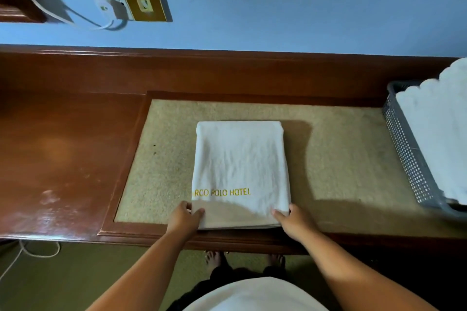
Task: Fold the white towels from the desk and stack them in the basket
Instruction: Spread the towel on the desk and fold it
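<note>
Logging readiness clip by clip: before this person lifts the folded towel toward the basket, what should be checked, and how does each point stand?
1. The folded towel lies flat with even edges: ok.
2. The left hand holds its near left corner: ok.
3. The right hand holds its near right corner: ok.
4. Nothing stands on the desk between towel and basket: ok.
5. Room on top of the stacked towels: cannot tell; they already rise above the rim and run out of frame.
</note>
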`<control>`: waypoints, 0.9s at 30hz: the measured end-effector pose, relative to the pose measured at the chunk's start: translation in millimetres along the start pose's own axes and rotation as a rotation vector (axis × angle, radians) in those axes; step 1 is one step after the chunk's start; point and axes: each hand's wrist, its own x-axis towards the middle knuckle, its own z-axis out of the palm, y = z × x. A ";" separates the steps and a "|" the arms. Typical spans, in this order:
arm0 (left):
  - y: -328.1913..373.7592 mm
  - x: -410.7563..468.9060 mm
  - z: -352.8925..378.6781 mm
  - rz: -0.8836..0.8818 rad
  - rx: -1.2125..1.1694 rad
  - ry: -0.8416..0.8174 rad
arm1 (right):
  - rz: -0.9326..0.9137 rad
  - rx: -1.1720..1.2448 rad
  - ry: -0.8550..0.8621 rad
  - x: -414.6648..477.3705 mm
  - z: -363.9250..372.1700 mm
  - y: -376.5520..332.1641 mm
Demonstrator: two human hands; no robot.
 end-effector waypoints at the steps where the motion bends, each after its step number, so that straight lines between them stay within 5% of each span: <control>1: -3.8 -2.1 1.6 0.001 0.001 -0.009 | 0.005 0.005 -0.022 -1.1 -0.6 -0.4; 6: -10.1 -22.9 6.6 0.101 -0.070 0.066 | 0.046 0.044 0.096 -6.5 3.5 12.5; 12: -11.9 -20.7 12.3 0.005 -0.135 0.094 | 0.018 -0.002 0.211 -11.7 7.2 6.0; 22: -0.2 -5.6 5.3 0.055 -0.075 -0.058 | -0.090 0.149 0.155 -12.2 -7.0 3.2; 27: -1.4 -15.2 -5.9 0.027 -0.325 -0.055 | -0.192 0.226 0.151 -27.5 -16.3 -1.2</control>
